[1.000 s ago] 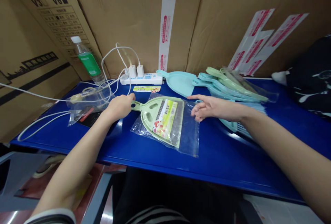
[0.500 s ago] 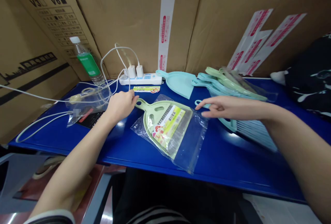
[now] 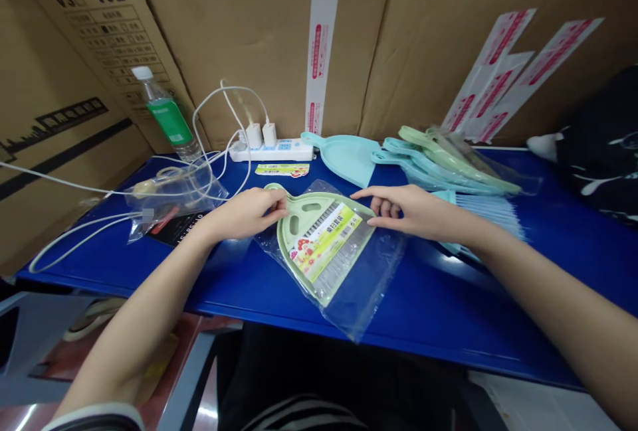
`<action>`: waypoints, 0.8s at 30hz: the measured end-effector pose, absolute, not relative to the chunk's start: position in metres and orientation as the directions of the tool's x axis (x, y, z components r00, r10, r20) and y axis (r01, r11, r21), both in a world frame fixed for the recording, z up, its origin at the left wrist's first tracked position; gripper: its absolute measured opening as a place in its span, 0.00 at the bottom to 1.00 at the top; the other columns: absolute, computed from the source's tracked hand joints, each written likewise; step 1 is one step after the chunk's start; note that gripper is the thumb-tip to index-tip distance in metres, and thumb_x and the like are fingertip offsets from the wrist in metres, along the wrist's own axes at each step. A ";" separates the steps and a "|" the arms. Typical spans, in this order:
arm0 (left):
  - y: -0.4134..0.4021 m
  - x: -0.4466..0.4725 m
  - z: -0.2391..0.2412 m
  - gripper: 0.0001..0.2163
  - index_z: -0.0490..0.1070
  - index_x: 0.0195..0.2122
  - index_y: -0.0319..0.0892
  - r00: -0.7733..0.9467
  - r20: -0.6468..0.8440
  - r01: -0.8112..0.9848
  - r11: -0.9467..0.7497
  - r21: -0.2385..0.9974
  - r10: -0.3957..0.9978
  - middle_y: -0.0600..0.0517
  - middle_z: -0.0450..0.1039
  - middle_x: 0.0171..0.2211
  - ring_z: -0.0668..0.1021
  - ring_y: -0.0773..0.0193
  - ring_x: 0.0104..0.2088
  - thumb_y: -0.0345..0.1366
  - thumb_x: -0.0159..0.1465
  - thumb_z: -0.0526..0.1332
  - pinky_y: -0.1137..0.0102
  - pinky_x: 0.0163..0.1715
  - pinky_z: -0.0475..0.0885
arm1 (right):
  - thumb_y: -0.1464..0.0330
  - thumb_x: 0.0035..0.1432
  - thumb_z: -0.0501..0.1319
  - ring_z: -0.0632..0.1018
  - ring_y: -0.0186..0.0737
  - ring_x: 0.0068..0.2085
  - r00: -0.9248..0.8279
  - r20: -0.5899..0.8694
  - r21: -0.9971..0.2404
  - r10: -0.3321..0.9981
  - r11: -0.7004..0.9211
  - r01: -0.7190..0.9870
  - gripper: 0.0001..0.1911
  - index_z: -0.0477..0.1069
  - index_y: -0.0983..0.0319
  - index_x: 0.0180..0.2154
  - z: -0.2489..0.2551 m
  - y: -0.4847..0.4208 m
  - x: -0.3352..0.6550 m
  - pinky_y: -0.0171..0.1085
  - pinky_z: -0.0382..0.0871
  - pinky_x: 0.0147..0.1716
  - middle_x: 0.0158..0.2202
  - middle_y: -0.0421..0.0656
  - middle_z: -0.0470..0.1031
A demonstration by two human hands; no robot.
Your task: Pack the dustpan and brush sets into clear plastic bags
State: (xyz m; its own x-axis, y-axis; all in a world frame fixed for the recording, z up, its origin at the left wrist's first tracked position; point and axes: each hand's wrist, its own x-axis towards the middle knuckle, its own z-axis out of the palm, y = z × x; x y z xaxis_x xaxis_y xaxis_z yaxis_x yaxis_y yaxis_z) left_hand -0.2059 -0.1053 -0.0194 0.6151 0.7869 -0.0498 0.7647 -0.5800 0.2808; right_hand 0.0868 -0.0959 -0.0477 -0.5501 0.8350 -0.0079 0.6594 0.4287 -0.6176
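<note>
A light green dustpan (image 3: 319, 204) lies on the blue table in a clear plastic bag (image 3: 366, 291). A brush with grey bristles and a yellow-and-white printed card (image 3: 326, 242) sit inside it. My left hand (image 3: 256, 212) is closed around the neck of the dustpan's handle; the handle's end shows past the fingers. At the dustpan's right edge, my right hand (image 3: 399, 208) has its index finger and thumb apart, with the other fingers curled. Its fingertips are at the rim and bag. Partly hidden behind the right wrist is a light blue brush (image 3: 491, 212).
A loose blue dustpan (image 3: 349, 157) and a stack of blue and green dustpans (image 3: 448, 165) lie at the back. A power strip (image 3: 294, 150), white cables (image 3: 199, 119), a bottle (image 3: 169, 115) and a plastic bag (image 3: 174, 188) occupy the back left. Cardboard (image 3: 249, 26) stands behind.
My left hand has moved right and farther onto the dustpan's handle. My right hand has come left to the dustpan's edge. The bagged dustpan has shifted slightly.
</note>
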 end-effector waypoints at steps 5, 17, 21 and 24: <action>-0.103 -0.205 -0.026 0.12 0.65 0.44 0.40 0.631 -0.003 0.737 -0.599 0.314 0.776 0.49 0.72 0.37 0.74 0.62 0.35 0.41 0.66 0.52 0.68 0.37 0.69 | 0.57 0.50 0.60 0.71 0.40 0.25 -0.573 -0.111 -0.636 0.812 0.385 0.668 0.20 0.63 0.58 0.44 -0.039 -0.107 0.087 0.39 0.64 0.25 0.24 0.38 0.71; -0.104 -0.201 -0.038 0.23 0.61 0.58 0.36 0.724 0.151 0.648 -0.738 0.189 0.673 0.38 0.63 0.57 0.67 0.51 0.57 0.46 0.69 0.51 0.57 0.57 0.63 | 0.61 0.53 0.59 0.71 0.35 0.19 -0.653 -0.365 -0.593 0.664 0.375 0.713 0.09 0.63 0.58 0.30 -0.024 -0.122 0.080 0.34 0.60 0.21 0.19 0.33 0.66; -0.113 -0.198 -0.030 0.13 0.70 0.45 0.39 0.785 0.190 0.539 -0.801 0.260 0.590 0.45 0.70 0.43 0.71 0.57 0.46 0.43 0.68 0.54 0.62 0.48 0.68 | 0.62 0.54 0.59 0.71 0.34 0.19 -0.631 -0.397 -0.534 0.667 0.391 0.750 0.07 0.65 0.59 0.30 -0.019 -0.126 0.076 0.33 0.60 0.22 0.17 0.34 0.67; -0.120 -0.193 -0.026 0.11 0.71 0.36 0.40 0.879 0.088 0.408 -0.833 0.374 0.469 0.51 0.69 0.33 0.71 0.62 0.36 0.44 0.66 0.59 0.69 0.39 0.67 | 0.63 0.53 0.60 0.70 0.34 0.21 -0.624 -0.398 -0.480 0.672 0.427 0.766 0.07 0.67 0.60 0.29 -0.018 -0.129 0.073 0.34 0.60 0.24 0.19 0.35 0.68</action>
